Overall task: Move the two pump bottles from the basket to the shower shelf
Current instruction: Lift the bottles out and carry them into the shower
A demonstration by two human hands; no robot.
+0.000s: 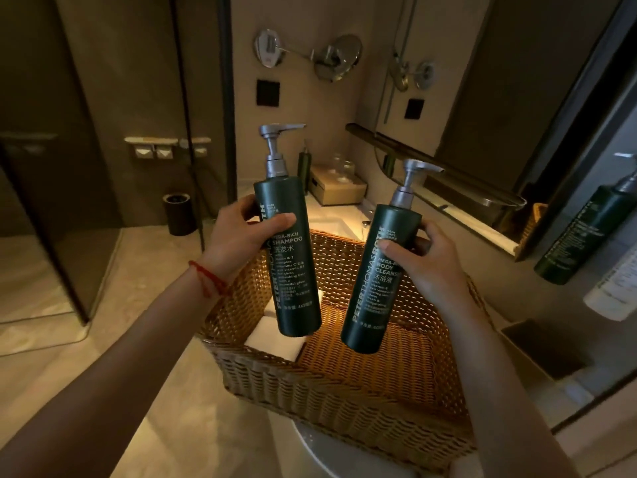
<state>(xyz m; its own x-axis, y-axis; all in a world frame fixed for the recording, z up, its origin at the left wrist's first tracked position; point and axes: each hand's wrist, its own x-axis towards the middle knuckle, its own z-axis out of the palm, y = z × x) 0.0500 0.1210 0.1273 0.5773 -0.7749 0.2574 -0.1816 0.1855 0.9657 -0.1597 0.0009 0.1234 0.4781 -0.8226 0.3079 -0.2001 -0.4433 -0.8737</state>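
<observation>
Fingers (275, 220) of a person's left hand (238, 241) wrap tight around the upper body of a dark green shampoo pump bottle (287, 257), the thumb pressed across its front just above the white lettering, while the right hand (427, 262) clamps a matching body cleanser pump bottle (377, 277) at mid-height, thumb on the label and the other fingers curled behind it. Both bottles are held up clear of a woven wicker basket (344, 384), the shampoo nearly upright with a slight lean, the cleanser tilted so that its silver pump head (418, 167) leans to the right; the shampoo's silver pump (281, 132) also has its spout pointing right. A red string bracelet (208, 277) circles the left wrist. Inside the basket, folded white towels (275, 339) lie in the left corner, partly behind the base of the shampoo. The basket rests on a pale vanity counter (310, 453) beside a wall mirror (551, 174), where a reflection of a green bottle (586, 232) shows at the right edge. Farther back on the counter stand a beige box (339, 189) and a slim green bottle (304, 163). A round magnifying mirror on an arm (339, 56) hangs on the wall above, and a dark bin (179, 213) sits on the floor near the glass shower partition (86, 167) at left.
</observation>
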